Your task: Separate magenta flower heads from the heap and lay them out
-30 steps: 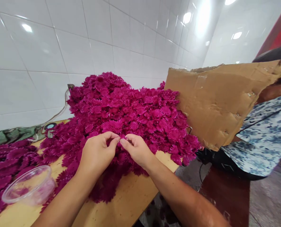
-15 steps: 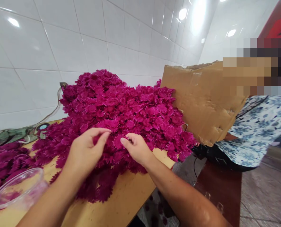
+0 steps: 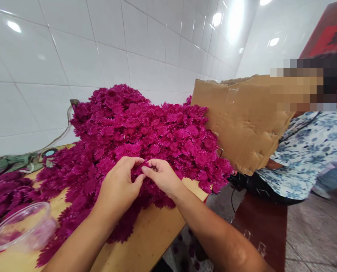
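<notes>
A large heap of magenta artificial-looking flower heads (image 3: 157, 128) lies on the table in front of me. My left hand (image 3: 123, 179) is curled at the near side of the heap, its thumb and fingers closing around a magenta flower (image 3: 137, 170). Touching the same flower from the other side, my right hand (image 3: 165, 175) pinches with thumb and forefinger. The fingertips of both hands nearly meet, and the part gripped between them is mostly hidden.
At lower left a clear plastic tub (image 3: 17, 226) stands on the yellowish table (image 3: 148, 234), beside more dark magenta flowers (image 3: 6, 196). A large cardboard sheet (image 3: 239, 121) stands at the heap's right. Behind it sits a person in a blue-patterned shirt (image 3: 307, 158). White wall tiles (image 3: 100, 49) back the table.
My left hand has moved right and slightly down, from apart to meeting the right hand at the flower. My right hand has barely moved. The view has shifted slightly.
</notes>
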Motion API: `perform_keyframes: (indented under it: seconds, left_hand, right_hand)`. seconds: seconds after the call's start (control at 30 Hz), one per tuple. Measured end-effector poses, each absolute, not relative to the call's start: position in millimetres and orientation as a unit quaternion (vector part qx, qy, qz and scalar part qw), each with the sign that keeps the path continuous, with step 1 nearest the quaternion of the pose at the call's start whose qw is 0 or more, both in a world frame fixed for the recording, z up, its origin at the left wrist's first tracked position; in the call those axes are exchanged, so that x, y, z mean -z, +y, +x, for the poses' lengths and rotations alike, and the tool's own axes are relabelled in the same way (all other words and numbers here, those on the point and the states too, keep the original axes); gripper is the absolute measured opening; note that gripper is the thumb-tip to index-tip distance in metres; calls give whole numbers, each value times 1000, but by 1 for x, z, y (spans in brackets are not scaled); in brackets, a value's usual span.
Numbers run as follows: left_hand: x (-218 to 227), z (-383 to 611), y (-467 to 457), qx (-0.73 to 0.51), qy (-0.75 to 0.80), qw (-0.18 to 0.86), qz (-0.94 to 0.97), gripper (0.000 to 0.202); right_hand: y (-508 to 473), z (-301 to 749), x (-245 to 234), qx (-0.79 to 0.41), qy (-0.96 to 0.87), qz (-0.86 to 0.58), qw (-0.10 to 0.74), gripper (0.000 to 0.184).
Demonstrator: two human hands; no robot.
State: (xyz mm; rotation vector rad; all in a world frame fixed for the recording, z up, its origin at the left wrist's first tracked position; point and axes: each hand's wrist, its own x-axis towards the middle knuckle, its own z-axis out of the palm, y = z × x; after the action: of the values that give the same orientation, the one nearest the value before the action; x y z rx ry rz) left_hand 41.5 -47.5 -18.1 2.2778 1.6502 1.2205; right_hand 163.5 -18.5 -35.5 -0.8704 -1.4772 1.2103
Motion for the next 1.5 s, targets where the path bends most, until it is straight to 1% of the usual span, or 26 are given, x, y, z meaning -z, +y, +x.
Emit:
perform_keyframes:
  seconds: [0.23, 0.33, 0.43, 0.53, 0.63, 0.73, 0.8, 0.83, 0.9, 0.97, 1.0, 1.03, 1.1, 1.13, 1.17, 1.27, 1.33, 1.4, 1.43, 1.5]
  left_hand:
    - [12, 47, -47, -422, 544, 207, 696, 45]
    - [5, 46, -49, -420, 551, 233, 683, 44]
    - [3, 46, -50, -418, 547, 238, 685, 40]
    - [3, 47, -52, -417, 559, 219, 682, 34]
    - [2, 45, -48, -452, 581, 201, 646, 26]
    - [-3, 31, -35, -544, 579, 215, 568, 24]
    - [-10, 15, -25, -599, 585, 196, 511, 25]
    - [-13, 8, -21, -594, 609, 166, 499, 28]
    - [-18, -5, -17, -519, 669, 103, 523, 41]
    - [-20, -8, -21, -445, 690, 32, 569, 54]
    - [-19, -7, -25, -432, 682, 7, 590, 56]
    - [-17, -3, -30, -431, 668, -3, 606, 53]
    - [-10, 9, -41, -443, 636, 30, 631, 40]
    - [-5, 16, -45, -441, 621, 67, 645, 37]
    - [0, 23, -48, -435, 608, 102, 656, 36]
    - [14, 40, -52, -412, 577, 182, 682, 46]
    - [19, 46, -50, -421, 559, 225, 678, 49]
    - [21, 49, -49, -454, 535, 235, 672, 46]
    - [20, 50, -48, -472, 524, 222, 673, 44]
    - [18, 49, -48, -492, 510, 162, 687, 37]
  right_hand:
    - [-20, 168, 33, -435, -621, -410, 506, 26]
    - [-19, 166, 33, -409, -624, -421, 517, 33]
    - [-16, 163, 38, -408, -624, -404, 530, 39]
    - [-17, 163, 40, -424, -629, -361, 543, 39]
    - [-26, 162, 35, -427, -643, -332, 542, 33]
    - [-38, 161, 27, -451, -645, -325, 525, 22]
    - [-43, 161, 23, -484, -626, -330, 514, 16]
    - [-43, 162, 23, -500, -612, -334, 514, 12]
    - [-40, 164, 23, -523, -582, -338, 523, 5]
    - [-33, 167, 26, -535, -556, -349, 532, 7]
    - [-29, 168, 27, -535, -547, -359, 534, 7]
    - [-26, 168, 29, -531, -542, -372, 534, 6]
    - [-21, 168, 33, -504, -551, -397, 534, 1]
    - [-20, 167, 34, -481, -566, -405, 533, 5]
    - [-19, 166, 36, -453, -584, -411, 534, 9]
    - [-18, 164, 38, -362, -637, -427, 530, 18]
    - [-18, 162, 38, -330, -654, -431, 527, 25]
    - [-16, 160, 39, -340, -661, -414, 526, 31]
    - [-15, 159, 40, -355, -658, -401, 529, 34]
    - [-14, 158, 41, -388, -642, -375, 544, 36]
